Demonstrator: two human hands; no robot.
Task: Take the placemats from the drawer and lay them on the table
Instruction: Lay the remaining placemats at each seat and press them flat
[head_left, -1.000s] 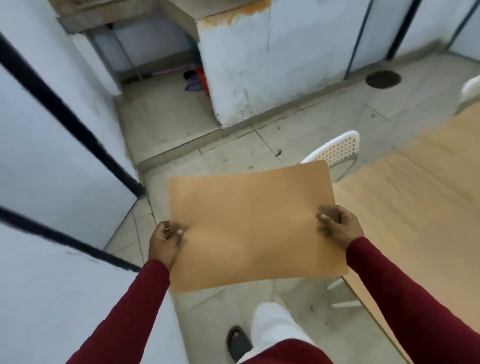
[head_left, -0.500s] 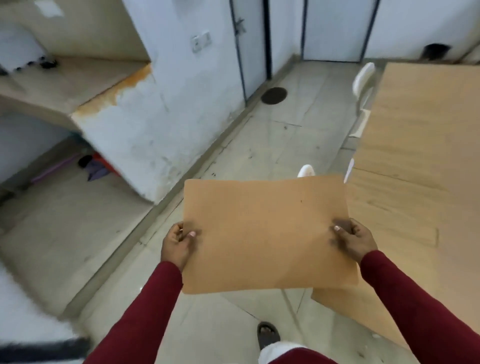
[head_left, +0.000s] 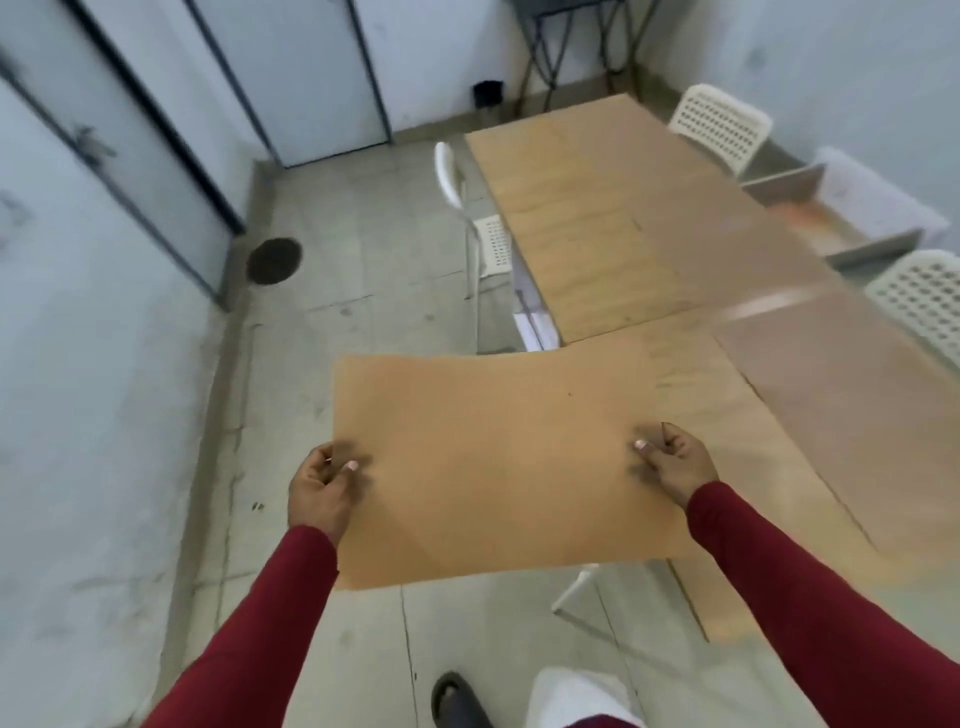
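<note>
I hold a tan rectangular placemat (head_left: 498, 467) flat in front of me, over the floor and the near left edge of the long wooden table (head_left: 623, 223). My left hand (head_left: 322, 483) pinches its left edge, thumb on top. My right hand (head_left: 672, 460) pinches its right edge the same way. A second, browner placemat (head_left: 841, 395) lies on the table to the right, blurred. No drawer is in view.
White perforated chairs stand around the table: one on the left side (head_left: 478, 228), two on the right (head_left: 719, 124) (head_left: 924, 296). A chair leg (head_left: 574, 587) shows under the held mat. Grey doors line the left wall, with a floor drain (head_left: 274, 260) nearby. My foot (head_left: 457, 701) is on the tiled floor.
The view has swung right from the concrete counter toward the table, which now fills the right half. Both hands keep the same grip on the placemat, now partly over the table's edge.
</note>
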